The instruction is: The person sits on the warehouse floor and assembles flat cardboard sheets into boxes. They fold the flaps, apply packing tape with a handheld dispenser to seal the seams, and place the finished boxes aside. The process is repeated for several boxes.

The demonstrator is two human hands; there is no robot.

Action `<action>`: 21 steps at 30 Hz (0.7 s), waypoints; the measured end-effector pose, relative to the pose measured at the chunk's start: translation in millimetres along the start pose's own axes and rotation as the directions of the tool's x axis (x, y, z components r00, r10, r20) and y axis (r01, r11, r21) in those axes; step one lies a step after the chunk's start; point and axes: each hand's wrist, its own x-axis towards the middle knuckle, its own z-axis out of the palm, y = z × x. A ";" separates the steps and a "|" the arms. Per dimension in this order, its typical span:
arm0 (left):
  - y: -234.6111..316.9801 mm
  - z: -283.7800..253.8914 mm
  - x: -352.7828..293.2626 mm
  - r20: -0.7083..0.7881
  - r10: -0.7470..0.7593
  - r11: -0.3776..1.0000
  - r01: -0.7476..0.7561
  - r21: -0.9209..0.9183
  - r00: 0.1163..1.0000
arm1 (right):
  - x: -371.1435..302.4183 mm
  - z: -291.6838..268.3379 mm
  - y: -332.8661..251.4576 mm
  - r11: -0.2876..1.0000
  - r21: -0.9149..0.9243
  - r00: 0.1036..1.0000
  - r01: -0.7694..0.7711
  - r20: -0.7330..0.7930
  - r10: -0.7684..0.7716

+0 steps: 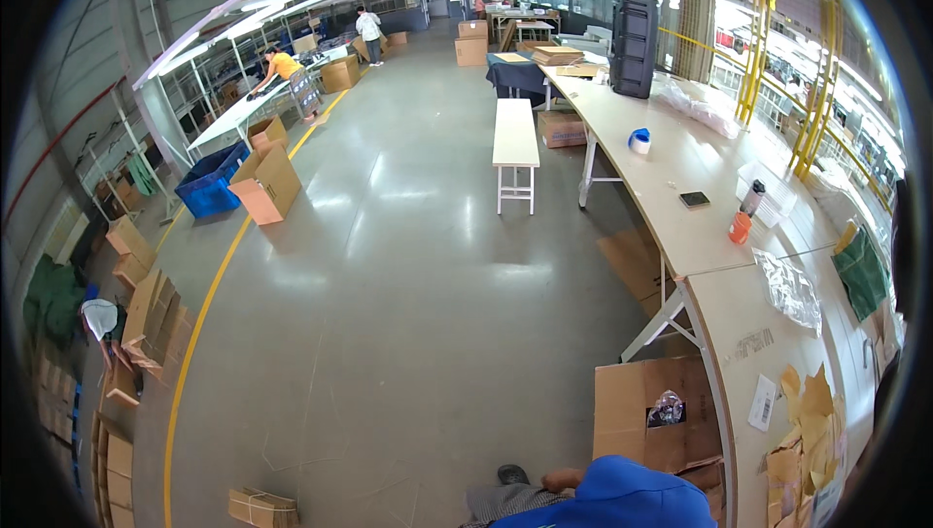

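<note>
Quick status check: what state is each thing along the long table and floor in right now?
Cardboard box beside the table: open, bagged item inside.
Orange bottle: upright.
Dark bottle: upright.
Black flat device: lying flat.
Brown box on floor: flaps open.
White bench: upright, bare.

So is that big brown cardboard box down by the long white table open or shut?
Open. The brown cardboard box beside the long white table has its flaps spread, and a clear plastic bag shows inside.

Only 1 view is given, taken from head height by a wide fisheye lens. The hall floor [389, 266] is looked down upon and along; the long work table [680, 169] is seen near at right, the far workbenches [243, 110] distant.
</note>
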 end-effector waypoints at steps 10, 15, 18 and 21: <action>-34.0 -34.2 42.8 0.120 -0.098 0.995 0.099 0.003 0.988 | 44.6 16.2 61.9 0.902 0.220 0.925 -0.371 -0.002 0.380; -168.8 -96.1 16.5 -0.024 -0.265 0.964 0.264 -0.016 0.964 | 73.6 -90.2 -74.8 0.890 0.399 0.932 -0.220 -0.182 0.312; -258.0 -82.1 -3.6 0.049 -0.151 0.976 0.141 0.165 0.987 | 71.9 -136.5 -105.6 0.700 0.631 0.886 -0.335 -0.043 0.463; -320.6 -65.3 -16.6 0.119 0.033 0.926 -0.075 0.371 0.992 | 88.8 -162.3 -179.3 0.604 0.641 0.819 -0.473 0.068 0.570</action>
